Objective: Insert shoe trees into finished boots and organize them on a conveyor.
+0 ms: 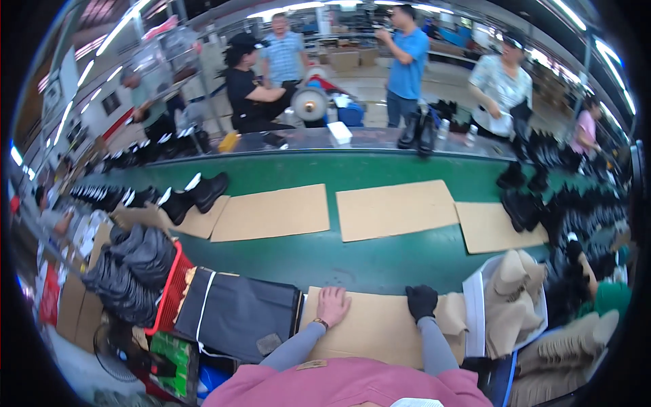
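My bare left hand [333,306] lies spread on the near tan cardboard sheet [380,332]; my black-gloved right hand's [422,302] grip is unclear.

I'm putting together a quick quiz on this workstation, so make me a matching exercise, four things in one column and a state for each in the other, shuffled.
Things:
1. Left hand
2. Right hand
3. Black stack
4. White tub

States:
A. Holding beige pieces
B. Bare, resting on a cardboard sheet
C. Bound with a white string
D. Covered by black fabric

Right pairs: 1-B, 2-D, 3-C, 4-A
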### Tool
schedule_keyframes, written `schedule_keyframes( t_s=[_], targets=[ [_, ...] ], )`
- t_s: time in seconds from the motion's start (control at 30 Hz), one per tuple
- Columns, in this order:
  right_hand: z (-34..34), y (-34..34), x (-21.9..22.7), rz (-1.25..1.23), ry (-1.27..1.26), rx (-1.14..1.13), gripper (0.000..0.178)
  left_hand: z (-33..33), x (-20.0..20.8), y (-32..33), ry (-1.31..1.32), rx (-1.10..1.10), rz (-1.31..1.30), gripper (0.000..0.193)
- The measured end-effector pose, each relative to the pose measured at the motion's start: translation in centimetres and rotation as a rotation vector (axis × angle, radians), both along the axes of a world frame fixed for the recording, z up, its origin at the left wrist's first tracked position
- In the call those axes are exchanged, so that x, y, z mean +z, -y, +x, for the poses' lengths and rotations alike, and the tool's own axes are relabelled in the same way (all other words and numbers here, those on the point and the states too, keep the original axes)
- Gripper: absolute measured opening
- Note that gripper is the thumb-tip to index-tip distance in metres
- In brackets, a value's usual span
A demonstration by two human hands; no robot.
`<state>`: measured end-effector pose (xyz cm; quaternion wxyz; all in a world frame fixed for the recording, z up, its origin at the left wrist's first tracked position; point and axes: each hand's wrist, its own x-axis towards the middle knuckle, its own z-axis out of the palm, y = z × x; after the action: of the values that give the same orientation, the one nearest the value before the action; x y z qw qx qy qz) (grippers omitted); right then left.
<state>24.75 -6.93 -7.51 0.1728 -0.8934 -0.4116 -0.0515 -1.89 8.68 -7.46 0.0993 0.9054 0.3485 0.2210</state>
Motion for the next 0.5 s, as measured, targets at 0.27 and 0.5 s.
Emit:
schedule_keyframes(
  t_s=[0.27,0.5],
  targets=[
    [-0.13,-0.45,-0.08,-0.064,0.023,0.003,0.043,-0.38,0.08,-0.01,0.049,-0.015,0.018,0.039],
    [-0.11,-0.35,-0.16,-0.062,0.031,-0.021,0.042,-0.29,0.23,0.02,0.051,-0.017,0.017,0.037]
  ],
)
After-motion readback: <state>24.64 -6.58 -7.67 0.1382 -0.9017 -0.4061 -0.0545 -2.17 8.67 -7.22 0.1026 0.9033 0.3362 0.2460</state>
